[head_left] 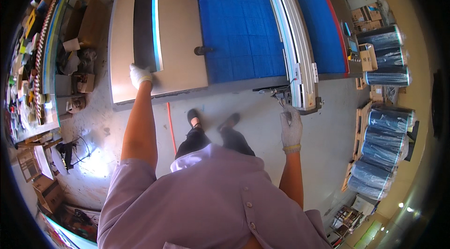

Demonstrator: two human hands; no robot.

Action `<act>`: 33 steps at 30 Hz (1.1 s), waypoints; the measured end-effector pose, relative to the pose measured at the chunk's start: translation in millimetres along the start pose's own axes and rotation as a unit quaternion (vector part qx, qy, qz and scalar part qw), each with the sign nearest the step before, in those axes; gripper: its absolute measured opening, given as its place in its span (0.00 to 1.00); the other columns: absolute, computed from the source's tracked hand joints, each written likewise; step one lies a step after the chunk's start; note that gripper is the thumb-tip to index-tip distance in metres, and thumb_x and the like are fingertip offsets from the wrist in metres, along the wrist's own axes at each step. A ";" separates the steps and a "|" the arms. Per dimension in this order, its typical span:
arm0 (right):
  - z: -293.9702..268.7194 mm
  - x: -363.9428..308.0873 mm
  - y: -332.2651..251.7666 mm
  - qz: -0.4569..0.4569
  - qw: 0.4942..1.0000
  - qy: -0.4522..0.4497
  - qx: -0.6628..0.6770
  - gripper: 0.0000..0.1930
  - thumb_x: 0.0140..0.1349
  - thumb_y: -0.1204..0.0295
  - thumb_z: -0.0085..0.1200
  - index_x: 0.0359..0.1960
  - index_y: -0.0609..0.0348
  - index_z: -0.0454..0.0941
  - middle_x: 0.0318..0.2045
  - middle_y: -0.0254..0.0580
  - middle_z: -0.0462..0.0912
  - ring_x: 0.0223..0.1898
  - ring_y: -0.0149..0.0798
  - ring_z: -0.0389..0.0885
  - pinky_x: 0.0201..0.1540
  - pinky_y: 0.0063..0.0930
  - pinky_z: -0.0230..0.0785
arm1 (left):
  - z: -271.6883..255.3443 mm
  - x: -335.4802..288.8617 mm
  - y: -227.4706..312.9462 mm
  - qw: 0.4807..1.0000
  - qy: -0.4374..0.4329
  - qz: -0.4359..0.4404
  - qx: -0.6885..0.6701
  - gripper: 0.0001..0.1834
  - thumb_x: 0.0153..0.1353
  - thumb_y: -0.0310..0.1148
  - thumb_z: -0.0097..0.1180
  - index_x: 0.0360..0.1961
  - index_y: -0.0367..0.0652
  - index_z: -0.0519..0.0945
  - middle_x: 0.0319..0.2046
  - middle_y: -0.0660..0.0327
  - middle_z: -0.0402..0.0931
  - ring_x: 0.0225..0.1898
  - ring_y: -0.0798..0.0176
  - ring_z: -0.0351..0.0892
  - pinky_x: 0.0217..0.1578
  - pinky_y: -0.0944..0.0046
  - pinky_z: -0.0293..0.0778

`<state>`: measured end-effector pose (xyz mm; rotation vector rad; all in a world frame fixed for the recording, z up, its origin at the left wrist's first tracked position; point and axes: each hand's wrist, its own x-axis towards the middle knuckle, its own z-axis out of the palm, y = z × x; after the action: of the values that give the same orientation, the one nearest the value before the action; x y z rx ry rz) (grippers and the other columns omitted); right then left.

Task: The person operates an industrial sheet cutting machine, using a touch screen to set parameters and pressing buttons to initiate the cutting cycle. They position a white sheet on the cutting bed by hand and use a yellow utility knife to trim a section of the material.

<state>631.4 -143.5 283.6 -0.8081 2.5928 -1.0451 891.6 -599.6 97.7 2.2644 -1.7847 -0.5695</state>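
Observation:
My left hand (139,76), in a white glove, is closed at the near end of a long dark strip (143,29). Its fingers are bunched at the strip's lower left corner. The strip lies lengthwise on a tan board (183,47) and has a white and light-blue edge (156,19) along its right side. My right hand (291,127), also gloved, is raised with fingers pinched together just below a metal bracket (281,93). That bracket sits at the near end of a long metal rail (296,47). Whatever is between those fingertips is too small to make out.
Blue sheeting (239,24) covers the table right of the board, with dark round knobs (202,51) at the seam. An orange line (170,127) marks the floor. Plastic-wrapped dark rolls (386,132) stand on pallets at right. Cartons (86,19) and a cluttered shelf (35,71) are at left.

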 end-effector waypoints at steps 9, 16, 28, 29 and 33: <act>61.5 24.6 -51.9 -0.113 0.990 -0.079 -0.036 0.28 0.57 0.78 0.60 0.61 0.57 0.70 0.50 0.47 0.79 0.49 0.41 0.78 0.56 0.35 0.70 | -74.1 -107.3 -18.3 0.718 -0.389 -0.015 -0.578 0.08 0.62 0.32 0.60 0.35 0.39 0.78 0.21 0.61 0.76 0.20 0.68 0.74 0.25 0.69 0.71; 131.6 56.3 -122.1 -0.200 0.961 -0.172 0.076 0.46 0.47 0.79 0.69 0.69 0.47 0.60 0.67 0.52 0.63 0.65 0.52 0.68 0.65 0.38 0.64 | -169.3 -200.4 15.4 0.649 -0.552 0.103 -0.514 0.10 0.62 0.34 0.58 0.32 0.36 0.79 0.22 0.58 0.80 0.21 0.65 0.78 0.25 0.67 0.73; 150.1 34.6 -96.8 -0.376 0.876 -0.225 0.203 0.29 0.60 0.75 0.52 0.65 0.51 0.67 0.64 0.48 0.69 0.62 0.52 0.71 0.64 0.37 0.65 | -189.2 -236.1 56.3 0.564 -0.607 0.121 -0.547 0.13 0.60 0.37 0.63 0.33 0.37 0.77 0.22 0.57 0.78 0.21 0.63 0.77 0.24 0.65 0.73; 143.7 33.9 -91.9 -0.322 0.891 -0.208 0.243 0.27 0.60 0.74 0.53 0.63 0.54 0.69 0.62 0.47 0.71 0.60 0.50 0.73 0.63 0.37 0.66 | -187.6 -246.0 64.2 0.571 -0.617 0.130 -0.526 0.13 0.62 0.36 0.61 0.28 0.38 0.77 0.21 0.58 0.77 0.21 0.65 0.77 0.24 0.66 0.72; 111.0 42.6 -80.9 -0.206 0.953 -0.031 0.221 0.16 0.65 0.67 0.55 0.50 0.63 0.79 0.44 0.43 0.84 0.48 0.38 0.82 0.53 0.32 0.72 | -130.6 -241.2 71.5 0.486 -0.713 0.278 -0.421 0.37 0.60 0.65 0.53 0.44 0.34 0.78 0.34 0.56 0.80 0.36 0.62 0.79 0.39 0.62 0.76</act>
<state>673.8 -278.9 259.7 -1.2559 2.0517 -1.6054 835.5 -394.8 285.5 0.0764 -1.5694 -2.7329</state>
